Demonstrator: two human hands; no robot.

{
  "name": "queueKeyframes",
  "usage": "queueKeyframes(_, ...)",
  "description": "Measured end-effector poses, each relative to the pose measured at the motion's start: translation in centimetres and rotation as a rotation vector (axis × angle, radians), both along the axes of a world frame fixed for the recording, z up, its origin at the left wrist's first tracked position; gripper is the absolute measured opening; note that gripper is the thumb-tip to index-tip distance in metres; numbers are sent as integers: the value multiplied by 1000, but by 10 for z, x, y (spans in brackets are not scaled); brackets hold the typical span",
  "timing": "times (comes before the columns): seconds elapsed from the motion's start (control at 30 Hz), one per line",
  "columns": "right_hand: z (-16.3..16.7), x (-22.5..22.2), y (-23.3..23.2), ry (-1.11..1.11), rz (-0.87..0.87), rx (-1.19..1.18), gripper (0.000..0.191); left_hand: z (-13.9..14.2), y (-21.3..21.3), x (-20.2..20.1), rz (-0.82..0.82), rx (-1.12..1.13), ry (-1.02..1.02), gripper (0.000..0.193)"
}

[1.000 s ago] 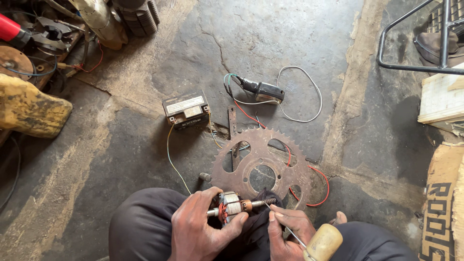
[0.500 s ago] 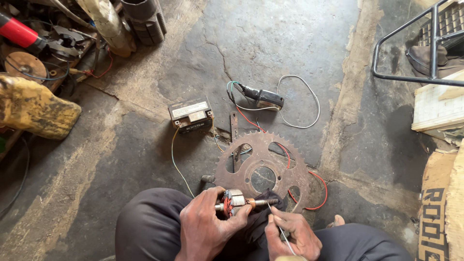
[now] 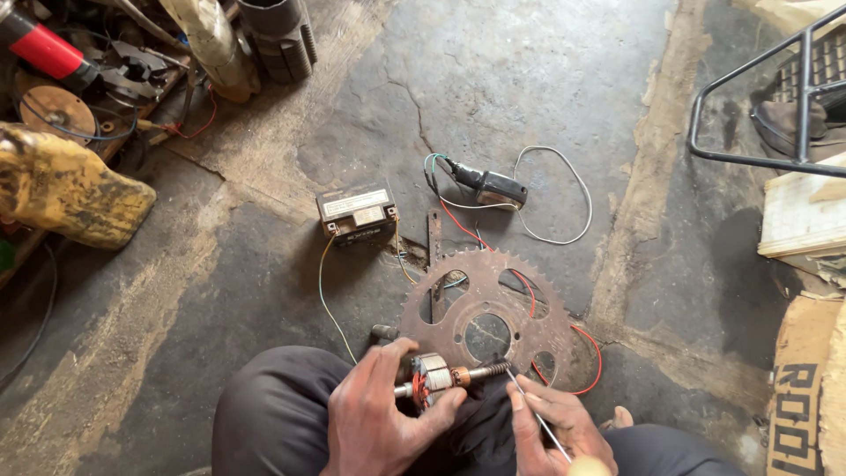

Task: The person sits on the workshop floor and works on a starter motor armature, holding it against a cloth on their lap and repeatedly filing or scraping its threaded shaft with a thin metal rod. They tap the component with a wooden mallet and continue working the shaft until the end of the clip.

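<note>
Hands first, since they're closest: left hand is wrapped around a small motor armature, thumb and fingers clamped on the wound core so the shaft sticks out toward the other hand. Right hand pinches a thin metal probe like a pen, tip sitting at the worm-threaded end of the shaft, both over the lap.

My take on doing this bit well: keep the armature braced against the knee so it can't roll, and work the tip with light strokes rather than levering, because those copper windings look easy to nick.

Counting outward: one armature, one probe. Just past the hands lies one rusty sprocket flat on the concrete floor, with a red wire looping around it. Beyond that, one small black battery ahead of the left hand, and one black module with a white lead beyond the right. Far left there's a junk pile, too tangled to count.
</note>
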State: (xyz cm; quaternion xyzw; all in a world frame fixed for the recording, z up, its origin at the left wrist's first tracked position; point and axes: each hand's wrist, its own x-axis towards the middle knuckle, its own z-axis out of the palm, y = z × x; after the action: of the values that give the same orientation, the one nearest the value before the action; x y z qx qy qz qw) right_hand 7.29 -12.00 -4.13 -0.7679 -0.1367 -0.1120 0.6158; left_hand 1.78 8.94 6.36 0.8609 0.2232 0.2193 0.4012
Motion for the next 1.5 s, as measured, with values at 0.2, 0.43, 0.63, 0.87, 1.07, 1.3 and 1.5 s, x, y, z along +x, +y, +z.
queueKeyframes(0.2,10,2,-1,6,100,52,16,-8,1,-5,-147,67,-62,73)
queueKeyframes(0.43,16,-6,5,41,-17,-103,14,-13,2,-2,-156,52,-114,67)
queueKeyframes(0.63,20,-9,7,-16,-61,-158,17,1,-2,0,-113,3,-73,55)
queueKeyframes(0.87,19,-9,4,16,-22,-129,15,9,-2,6,-59,-86,12,59)
queueKeyframes(1.07,29,-8,8,-13,-71,-298,17,12,-5,9,-24,-86,47,58)
queueKeyframes(1.3,36,-6,13,-75,-107,-347,20,15,-7,11,-13,-93,42,55)
queueKeyframes(1.5,32,-5,9,-111,-66,-333,20,15,-6,10,-15,-101,79,56)
